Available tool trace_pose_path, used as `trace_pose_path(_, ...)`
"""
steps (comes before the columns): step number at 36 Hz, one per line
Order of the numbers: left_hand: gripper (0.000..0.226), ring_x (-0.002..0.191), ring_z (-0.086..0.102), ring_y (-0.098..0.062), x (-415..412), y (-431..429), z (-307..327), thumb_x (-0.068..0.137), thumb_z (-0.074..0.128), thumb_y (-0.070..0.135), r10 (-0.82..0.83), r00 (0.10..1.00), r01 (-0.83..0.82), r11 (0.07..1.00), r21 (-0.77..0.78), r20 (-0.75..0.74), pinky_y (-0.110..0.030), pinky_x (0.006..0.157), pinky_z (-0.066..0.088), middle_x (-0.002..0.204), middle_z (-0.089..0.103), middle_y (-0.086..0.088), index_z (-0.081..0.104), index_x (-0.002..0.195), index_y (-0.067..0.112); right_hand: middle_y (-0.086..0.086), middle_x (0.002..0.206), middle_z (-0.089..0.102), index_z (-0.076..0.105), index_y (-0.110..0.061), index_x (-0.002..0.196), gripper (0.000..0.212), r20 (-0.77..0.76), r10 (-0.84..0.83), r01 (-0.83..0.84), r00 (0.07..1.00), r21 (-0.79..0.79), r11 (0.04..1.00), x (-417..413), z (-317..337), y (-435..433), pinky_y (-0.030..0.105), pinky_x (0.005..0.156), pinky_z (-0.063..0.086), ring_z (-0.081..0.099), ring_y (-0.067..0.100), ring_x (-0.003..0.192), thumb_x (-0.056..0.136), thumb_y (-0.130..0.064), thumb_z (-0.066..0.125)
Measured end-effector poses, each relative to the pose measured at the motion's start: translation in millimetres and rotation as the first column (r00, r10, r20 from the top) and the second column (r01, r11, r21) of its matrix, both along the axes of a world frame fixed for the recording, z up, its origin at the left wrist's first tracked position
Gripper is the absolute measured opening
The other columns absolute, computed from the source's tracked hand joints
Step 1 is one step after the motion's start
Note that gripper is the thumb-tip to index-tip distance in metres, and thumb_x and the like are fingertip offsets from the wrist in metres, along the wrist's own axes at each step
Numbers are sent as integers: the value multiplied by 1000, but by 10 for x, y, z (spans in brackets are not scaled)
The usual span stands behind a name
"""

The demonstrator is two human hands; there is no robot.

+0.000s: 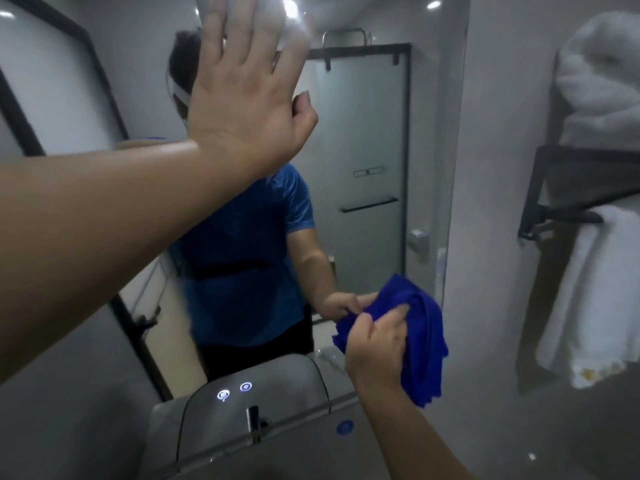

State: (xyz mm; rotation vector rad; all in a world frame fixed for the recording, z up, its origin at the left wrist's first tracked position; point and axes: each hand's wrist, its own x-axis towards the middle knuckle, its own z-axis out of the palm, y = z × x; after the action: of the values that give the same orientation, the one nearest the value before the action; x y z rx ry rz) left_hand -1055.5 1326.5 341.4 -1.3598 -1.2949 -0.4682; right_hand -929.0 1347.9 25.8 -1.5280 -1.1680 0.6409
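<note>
bathroom mirror [429, 150] in the course of wiping. the blue cloth [424, 327], at about 4 o'clock in the view, lies bunched against the glass near the mirror's right edge. the right hand [377, 351] holds it with fingers and thumb curled into its folds. judged from its drape and creases, the cloth is light, soft and limp, so it is best taken as a wad in the fist, loose corners tucked in, and pressed flat with the palm; if damp it would likely cling rather than slip. the left hand [242, 98], at 11 o'clock, lies flat on the glass with straight, spread fingers and grips nothing; a pale blurred patch at its fingertips cannot be identified. the mirror is hard, smooth, upright and breakable, probably slick under a wet palm, and it reflects the person and a glass door [363, 133]. at 6 o'clock stand a tap [254, 422] and two lit buttons [234, 391]; at 3 o'clock a dark rack [581, 181] on the wall carries folded white towels [602, 81] and a hanging towel [585, 299].
</note>
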Motion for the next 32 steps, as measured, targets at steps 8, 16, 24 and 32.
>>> trace_pose_path(8, 74, 161, 27, -37, 85, -188, -64, 99, 30, 42, 3, 997, 4, 996, -88, 79, -56, 133, 14, 171, 34, -13, 28, 169, 19, 24, 143, 55, 46, -2, 147, 61, -94, 209, -229, 973, -445, 866, 76, -82, -39, 50, 103, 51, 58, 41, 127, 92, -18, 67)
trace_pose_path(16, 37, 116, 59, -35, 233, -546, -1166, 91, 51, 28, -301, 936, 353, 815, -460, 186, -51, 100, 48, 125, 64, -13, 68, 120, 14, 11, 63, 61, 50, -15, 70, 51, -4, 299, -299, 954, -82, 951, 690, 461, 137, 36, 42, 59, 65, 16, 41, 79, -37, 95)
trace_pose_path(24, 81, 139, 48, -33, 431, -719, -2025, 91, 65, 37, -258, 824, 470, 808, -354, 505, -49, 118, 46, 156, 44, -15, 35, 165, 20, 9, 76, 73, 71, -8, 84, 28, -249, 592, -597, 766, 64, 799, 536, 1780, 59, 39, 63, 61, 68, 28, 69, 98, -26, 55)
trace_pose_path(32, 97, 157, -26, -47, 211, -511, -1902, 102, 63, 34, 46, 899, 118, 932, -342, 435, -59, 128, -11, 172, -12, -19, -8, 168, 38, 18, 87, 67, 66, -5, 93, 16, -2, 734, -732, 680, -65, 678, 147, 2625, -218, 38, 72, 56, 65, 31, 74, 97, -14, 53)
